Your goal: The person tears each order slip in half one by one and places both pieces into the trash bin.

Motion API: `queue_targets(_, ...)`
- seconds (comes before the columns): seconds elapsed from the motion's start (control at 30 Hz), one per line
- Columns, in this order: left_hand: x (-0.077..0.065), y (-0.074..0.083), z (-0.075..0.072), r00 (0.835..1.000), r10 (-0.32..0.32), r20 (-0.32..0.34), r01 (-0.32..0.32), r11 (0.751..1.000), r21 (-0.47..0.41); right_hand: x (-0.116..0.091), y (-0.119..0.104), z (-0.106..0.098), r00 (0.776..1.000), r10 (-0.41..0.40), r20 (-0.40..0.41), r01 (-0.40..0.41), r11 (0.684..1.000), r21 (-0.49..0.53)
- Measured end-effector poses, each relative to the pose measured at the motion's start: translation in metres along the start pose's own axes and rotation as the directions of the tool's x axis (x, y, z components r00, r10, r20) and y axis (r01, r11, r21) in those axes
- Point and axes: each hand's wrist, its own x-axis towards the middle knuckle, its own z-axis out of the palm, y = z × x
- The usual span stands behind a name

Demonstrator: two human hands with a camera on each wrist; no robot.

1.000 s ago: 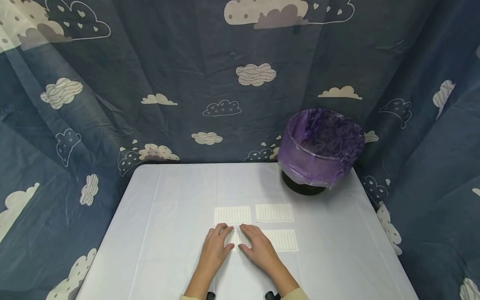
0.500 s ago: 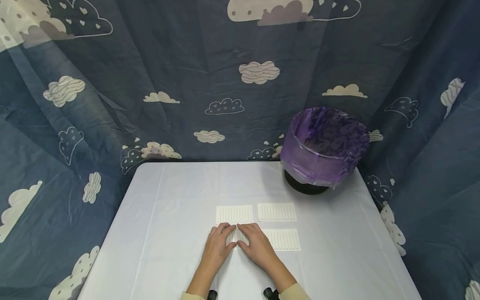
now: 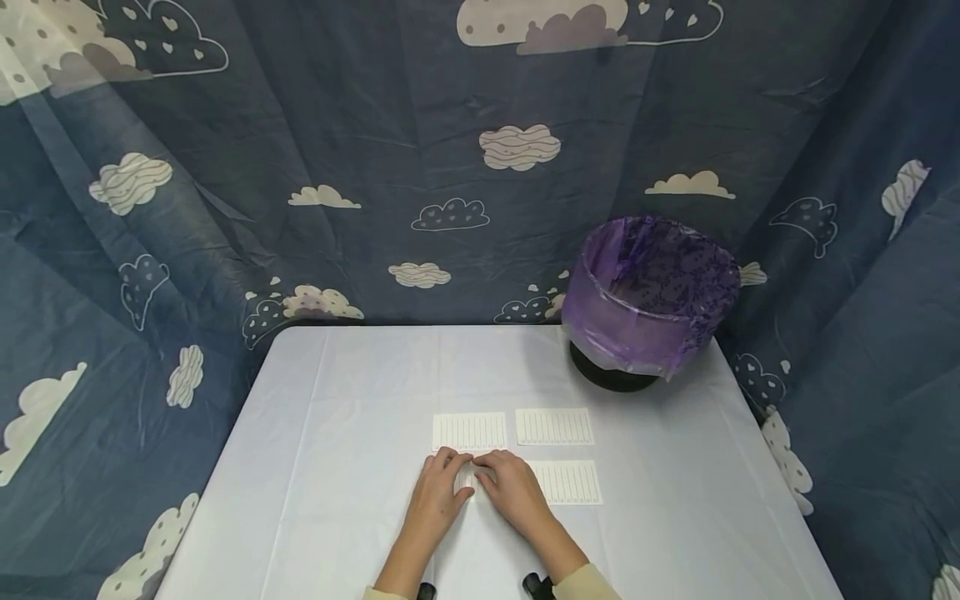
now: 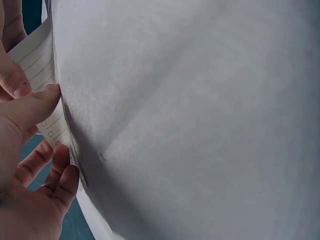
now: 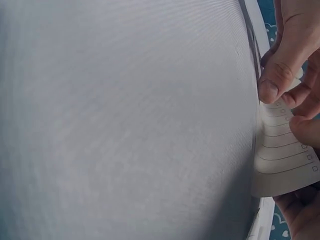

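A small ruled checklist sheet (image 5: 280, 152), with a row of little checkboxes along one edge, is bent in a curve between the two hands. My left hand (image 3: 437, 492) holds its left part, thumb on the ruled face and fingers at the edge, as the left wrist view shows. On the other side my right hand (image 3: 517, 492) pinches the sheet near its end between thumb and fingers. The fingertips of both hands almost meet at the far edge. From the head view the hands cover most of this sheet.
Three similar ruled sheets lie flat nearby: one behind the left hand (image 3: 469, 431), one at back right (image 3: 555, 427), one beside the right hand (image 3: 567, 482). A bin with a purple bag liner (image 3: 630, 333) stands at the back right of the white-covered table (image 3: 337, 400). Cloud-patterned curtains surround it.
The right hand's thumb has moved up toward its fingertips, and less of the held sheet shows between the hands. The left hand and the flat sheets stay about where they were.
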Motion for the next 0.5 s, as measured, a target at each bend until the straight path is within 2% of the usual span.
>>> queue_targets(0.27,0.0002,-0.0003,0.0003,1.0,-0.018,0.013,0.018,0.999,-0.048,0.0013,0.0011,0.0031,0.999,0.036,0.005,-0.036,0.999,0.037)
queue_targets(0.5,0.0001,0.0004,-0.0013,0.999,-0.015,-0.035,0.011,0.993,-0.116,0.002,0.0058,-0.001,0.998,0.057,-0.002,-0.056,0.987,0.15)
